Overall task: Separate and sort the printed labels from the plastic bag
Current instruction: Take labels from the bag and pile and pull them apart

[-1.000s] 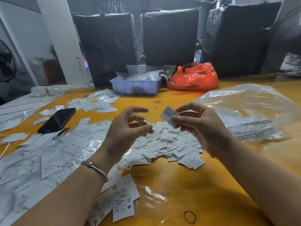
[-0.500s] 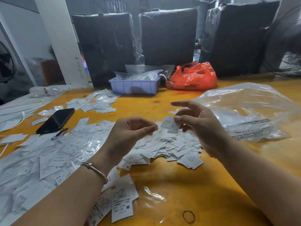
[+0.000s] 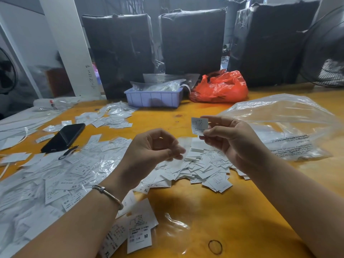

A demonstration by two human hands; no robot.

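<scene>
**One label lifted clear, its clear sleeve in the other hand**

Head view. The right hand (image 3: 240, 144) pinches a single printed label (image 3: 199, 125) between thumb and fingertips, raised above the heap of loose labels (image 3: 202, 168) and turned face-up toward the camera, probably so its size mark can be read before it goes to a pile. The left hand (image 3: 150, 153), on the near left side of that heap, has its fingers curled round a small see-through sleeve (image 3: 181, 151), held low and off to the side; it looks like the emptied wrapper, kept apart so it does not fall back among the bare labels. The sleeve is faint and blurred, so how firmly it is gripped is hard to say.

The heap lies on the orange table (image 3: 214, 216) directly under both hands, which keeps each pick short. To the heap's left spreads a wide drift of labels in wrappers (image 3: 61, 175), with S, XS and XL marks showing; a dark phone (image 3: 63, 137) lies at its far edge. Just in front of the heap, nearest the camera, a small stack topped by an M label (image 3: 139, 233) sits apart, seemingly a sorted group. To the heap's right lies the big plastic bag (image 3: 283, 125), slack and almost empty, so most labels seem already out. Behind the heap stand a blue tray (image 3: 152, 98) and a red bag (image 3: 219, 86).
</scene>
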